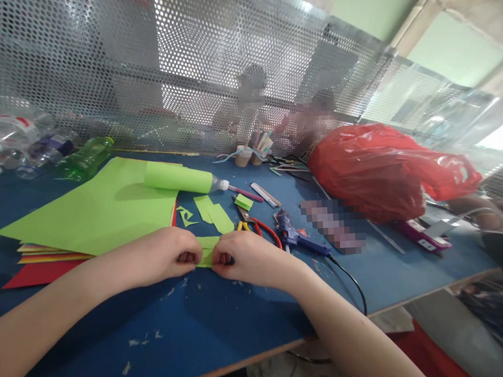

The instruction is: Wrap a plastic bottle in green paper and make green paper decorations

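Observation:
Between my two hands lies a small piece of green paper (206,244) on the blue table. My left hand (177,254) has its fingers curled closed on the paper's left end. On the right end, the fingers of my right hand (238,256) pinch it near the lower edge. The fingertips partly cover the paper. Just beyond it lie cut green paper strips (220,218) and a thin curled green scrap (186,216). Scissors (247,216) with red and yellow handles rest behind my right hand, a small folded green paper (244,202) over their blades.
A stack of coloured paper (121,206) carries a bottle wrapped in green paper (179,178). Right of the scissors sits a blue glue gun (296,235) with a black cord (353,279). A red plastic bag (372,171) and plastic bottles (85,159) stand at the back, before a perforated metal screen (202,61).

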The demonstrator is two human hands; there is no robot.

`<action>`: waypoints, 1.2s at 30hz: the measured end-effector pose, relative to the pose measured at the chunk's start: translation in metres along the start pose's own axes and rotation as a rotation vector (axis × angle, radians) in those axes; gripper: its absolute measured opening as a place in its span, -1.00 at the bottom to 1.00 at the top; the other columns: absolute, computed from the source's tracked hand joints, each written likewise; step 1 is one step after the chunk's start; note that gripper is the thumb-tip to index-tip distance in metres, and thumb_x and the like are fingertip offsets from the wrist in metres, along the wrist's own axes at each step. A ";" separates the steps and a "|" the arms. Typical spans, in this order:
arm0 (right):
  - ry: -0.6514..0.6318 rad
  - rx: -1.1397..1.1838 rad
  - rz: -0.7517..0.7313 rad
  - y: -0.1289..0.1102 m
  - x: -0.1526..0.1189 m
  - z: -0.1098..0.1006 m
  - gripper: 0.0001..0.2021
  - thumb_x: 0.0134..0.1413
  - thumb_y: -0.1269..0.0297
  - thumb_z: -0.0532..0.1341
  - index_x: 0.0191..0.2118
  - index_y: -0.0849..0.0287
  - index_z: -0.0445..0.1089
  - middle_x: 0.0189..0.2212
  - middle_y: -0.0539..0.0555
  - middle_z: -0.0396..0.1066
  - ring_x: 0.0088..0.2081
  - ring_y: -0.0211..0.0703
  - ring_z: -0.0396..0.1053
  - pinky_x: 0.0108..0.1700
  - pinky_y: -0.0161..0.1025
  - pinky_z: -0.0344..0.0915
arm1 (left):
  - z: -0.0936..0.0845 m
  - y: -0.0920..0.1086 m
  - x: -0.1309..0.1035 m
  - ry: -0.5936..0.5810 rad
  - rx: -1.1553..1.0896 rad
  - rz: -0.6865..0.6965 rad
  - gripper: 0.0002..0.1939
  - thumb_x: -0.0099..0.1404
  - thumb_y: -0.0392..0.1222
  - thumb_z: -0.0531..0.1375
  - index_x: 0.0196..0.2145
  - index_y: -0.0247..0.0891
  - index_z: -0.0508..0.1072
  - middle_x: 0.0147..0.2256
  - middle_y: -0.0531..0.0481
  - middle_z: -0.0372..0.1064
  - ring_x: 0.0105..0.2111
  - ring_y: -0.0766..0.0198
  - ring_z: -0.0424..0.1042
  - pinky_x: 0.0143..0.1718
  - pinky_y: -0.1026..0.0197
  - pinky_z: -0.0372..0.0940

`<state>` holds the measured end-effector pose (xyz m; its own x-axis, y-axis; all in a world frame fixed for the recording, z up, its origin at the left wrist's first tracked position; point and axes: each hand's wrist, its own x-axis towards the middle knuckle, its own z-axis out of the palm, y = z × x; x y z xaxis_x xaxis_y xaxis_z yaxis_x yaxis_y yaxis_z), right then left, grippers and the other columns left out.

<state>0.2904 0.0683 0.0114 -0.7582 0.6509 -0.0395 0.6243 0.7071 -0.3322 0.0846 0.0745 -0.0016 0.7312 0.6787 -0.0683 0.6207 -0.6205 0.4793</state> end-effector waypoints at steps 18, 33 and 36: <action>-0.077 0.042 0.069 0.000 0.001 -0.002 -0.86 0.11 0.48 0.15 -0.29 0.26 0.46 -0.33 0.12 0.50 -0.26 -0.13 0.40 -0.23 -0.28 0.24 | 0.000 -0.003 -0.001 0.006 0.015 0.032 -0.86 0.19 -0.32 0.09 -0.44 -0.26 0.45 -0.45 0.04 0.33 -0.45 0.33 0.31 -0.40 0.32 0.15; -0.089 0.103 0.070 0.005 0.001 -0.001 -0.87 0.08 0.49 0.17 -0.27 0.26 0.46 -0.32 0.09 0.50 -0.28 -0.17 0.40 -0.26 -0.32 0.22 | -0.001 -0.009 -0.001 -0.028 -0.042 -0.046 -0.89 0.19 -0.26 0.12 -0.38 -0.23 0.46 -0.41 0.04 0.36 -0.43 0.31 0.33 -0.41 0.31 0.17; -0.095 0.097 0.078 0.004 0.001 -0.001 -0.87 0.12 0.45 0.15 -0.26 0.26 0.45 -0.30 0.12 0.50 -0.26 -0.14 0.40 -0.24 -0.29 0.22 | -0.001 -0.012 -0.001 -0.027 -0.064 -0.040 -0.87 0.21 -0.25 0.10 -0.37 -0.21 0.46 -0.40 0.04 0.37 -0.40 0.30 0.34 -0.39 0.30 0.16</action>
<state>0.2928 0.0719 0.0113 -0.7250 0.6708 -0.1559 0.6646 0.6220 -0.4141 0.0762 0.0817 -0.0068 0.7142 0.6909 -0.1121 0.6308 -0.5660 0.5308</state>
